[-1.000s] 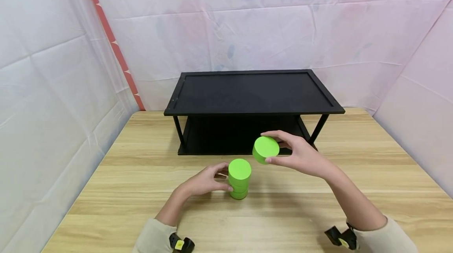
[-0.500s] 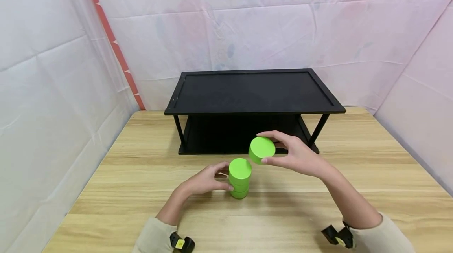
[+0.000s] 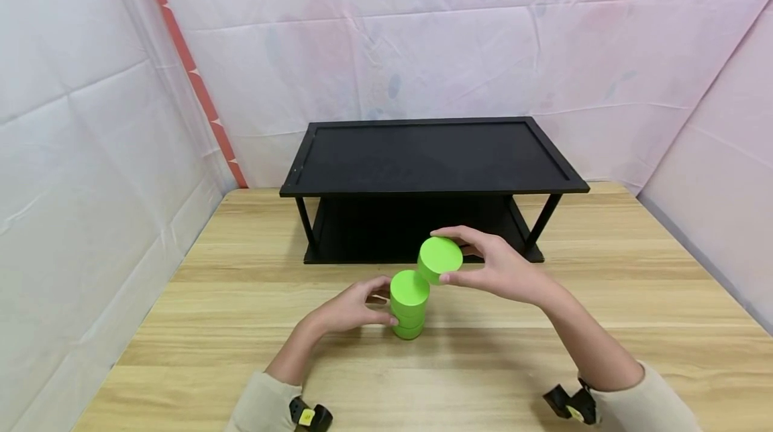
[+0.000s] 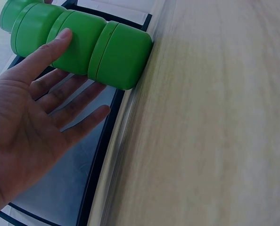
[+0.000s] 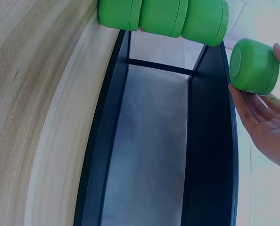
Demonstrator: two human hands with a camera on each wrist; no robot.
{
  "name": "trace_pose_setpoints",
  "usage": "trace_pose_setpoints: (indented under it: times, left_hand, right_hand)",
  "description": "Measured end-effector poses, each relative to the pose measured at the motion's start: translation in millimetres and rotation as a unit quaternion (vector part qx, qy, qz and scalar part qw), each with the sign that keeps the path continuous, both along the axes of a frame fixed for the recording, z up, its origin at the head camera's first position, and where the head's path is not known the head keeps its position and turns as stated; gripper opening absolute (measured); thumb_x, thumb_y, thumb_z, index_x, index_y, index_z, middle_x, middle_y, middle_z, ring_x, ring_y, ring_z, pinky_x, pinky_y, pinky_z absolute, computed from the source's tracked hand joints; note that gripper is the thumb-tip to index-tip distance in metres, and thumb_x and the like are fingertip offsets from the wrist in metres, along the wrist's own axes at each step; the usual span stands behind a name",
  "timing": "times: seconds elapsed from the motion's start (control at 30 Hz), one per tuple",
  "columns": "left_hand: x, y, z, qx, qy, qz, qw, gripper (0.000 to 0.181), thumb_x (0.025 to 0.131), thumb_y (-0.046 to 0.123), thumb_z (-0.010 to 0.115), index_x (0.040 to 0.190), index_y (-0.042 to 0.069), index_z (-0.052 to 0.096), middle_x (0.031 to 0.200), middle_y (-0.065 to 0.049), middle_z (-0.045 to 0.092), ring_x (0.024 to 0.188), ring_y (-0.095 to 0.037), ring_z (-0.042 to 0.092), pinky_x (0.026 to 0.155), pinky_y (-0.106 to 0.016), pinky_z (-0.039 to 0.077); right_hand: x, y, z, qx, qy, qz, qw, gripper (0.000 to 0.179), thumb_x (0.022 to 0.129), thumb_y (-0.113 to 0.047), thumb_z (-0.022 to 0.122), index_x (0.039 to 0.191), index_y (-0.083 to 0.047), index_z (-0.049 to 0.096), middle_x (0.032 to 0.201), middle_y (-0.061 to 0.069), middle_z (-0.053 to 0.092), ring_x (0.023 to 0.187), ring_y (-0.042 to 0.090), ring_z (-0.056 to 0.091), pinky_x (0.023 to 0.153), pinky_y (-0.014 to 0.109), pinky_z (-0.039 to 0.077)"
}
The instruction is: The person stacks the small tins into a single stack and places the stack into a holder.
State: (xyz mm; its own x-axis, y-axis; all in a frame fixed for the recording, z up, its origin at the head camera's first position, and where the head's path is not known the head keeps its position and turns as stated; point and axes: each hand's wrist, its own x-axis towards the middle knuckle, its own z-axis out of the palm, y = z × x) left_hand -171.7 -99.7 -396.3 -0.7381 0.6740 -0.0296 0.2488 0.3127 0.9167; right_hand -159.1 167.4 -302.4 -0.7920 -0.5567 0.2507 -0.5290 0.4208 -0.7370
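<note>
A white cloth (image 3: 423, 49) with faint printed colours hangs behind a pale wooden table (image 3: 211, 338). Towards the far edge of the table stands a low black shelf (image 3: 423, 157) with two levels, its upper board raised on thin legs.

In front of the shelf, near the middle of the table, stands a stack of three green tubs (image 3: 410, 308). It would probably topple from a sideways knock, since the tubs look smooth and seem merely to rest on one another; a hold spanning more than one curved wall should steady it best.

The person's left hand (image 3: 356, 308) holds this stack loosely, thumb on the near side and fingers reaching round behind. The right hand (image 3: 501, 270) pinches a fourth tub (image 3: 439, 259) between thumb and fingers.

That fourth tub is in the air, just above and beside the stack's top, with a gap showing in the right wrist view. It looks light and stiff, likely hard plastic or painted metal, so it should neither squash nor break easily, though the smooth wall may slip a little. Opposite sides of the wall seem the right place to grip, leaving the base free. It is short, round and plain green, roughly upright, with a flat top. A thin seam (image 5: 274, 70) circles it near the top, and the underside bears a small round foot (image 5: 235, 61).
</note>
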Motion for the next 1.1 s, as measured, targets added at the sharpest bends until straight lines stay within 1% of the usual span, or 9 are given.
trace_pose_setpoints:
  times: [0.1, 0.13, 0.3, 0.67, 1.1]
  left_hand:
    - [-0.6, -0.2, -0.9, 0.002, 0.001, -0.002, 1.0000, 0.054, 0.081, 0.014, 0.072, 0.128, 0.002, 0.047, 0.121, -0.007, 0.053, 0.113, -0.023, 0.050, 0.095, -0.033, 0.041]
    - [-2.3, -0.5, -4.4, 0.003, 0.002, -0.003, 1.0000, 0.055, 0.081, 0.015, 0.073, 0.128, 0.003, 0.047, 0.121, -0.006, 0.053, 0.112, -0.021, 0.050, 0.094, -0.031, 0.041]
    - [-3.6, -1.6, -5.6, 0.009, 0.009, -0.010, 0.9999, 0.055, 0.081, 0.019, 0.073, 0.127, 0.004, 0.048, 0.121, -0.005, 0.053, 0.112, -0.021, 0.050, 0.094, -0.031, 0.041]
    - [-1.7, -2.6, -4.1, -0.002, 0.014, -0.005, 0.9999, 0.054, 0.081, 0.020, 0.073, 0.127, 0.007, 0.048, 0.119, 0.000, 0.054, 0.110, -0.015, 0.051, 0.093, -0.028, 0.042]
    - [-2.0, -2.6, -3.9, 0.004, 0.007, -0.005, 1.0000, 0.054, 0.081, 0.020, 0.073, 0.127, 0.008, 0.048, 0.120, 0.000, 0.054, 0.111, -0.017, 0.051, 0.093, -0.029, 0.041]
  right_hand:
    - [0.3, -2, -0.3, -0.001, 0.006, 0.003, 1.0000, 0.059, 0.076, -0.029, 0.076, 0.127, -0.015, 0.051, 0.116, -0.005, 0.055, 0.101, 0.013, 0.054, 0.087, 0.030, 0.046]
    - [0.2, -3, -0.5, -0.003, 0.007, 0.005, 1.0000, 0.058, 0.076, -0.029, 0.076, 0.127, -0.015, 0.051, 0.116, -0.005, 0.055, 0.101, 0.013, 0.054, 0.087, 0.031, 0.046]
    - [-0.3, -5, -1.4, -0.004, 0.010, 0.012, 0.9999, 0.058, 0.076, -0.030, 0.076, 0.127, -0.015, 0.052, 0.115, -0.006, 0.055, 0.101, 0.013, 0.053, 0.087, 0.034, 0.046]
    - [-1.3, -11, -4.5, -0.004, 0.009, 0.026, 0.9996, 0.057, 0.076, -0.033, 0.075, 0.126, -0.017, 0.052, 0.114, -0.007, 0.055, 0.101, 0.011, 0.053, 0.087, 0.031, 0.046]
    - [1.3, -20, -5.7, -0.001, 0.010, 0.039, 0.9992, 0.057, 0.077, -0.033, 0.075, 0.126, -0.016, 0.052, 0.112, -0.008, 0.056, 0.102, 0.013, 0.052, 0.088, 0.030, 0.046]
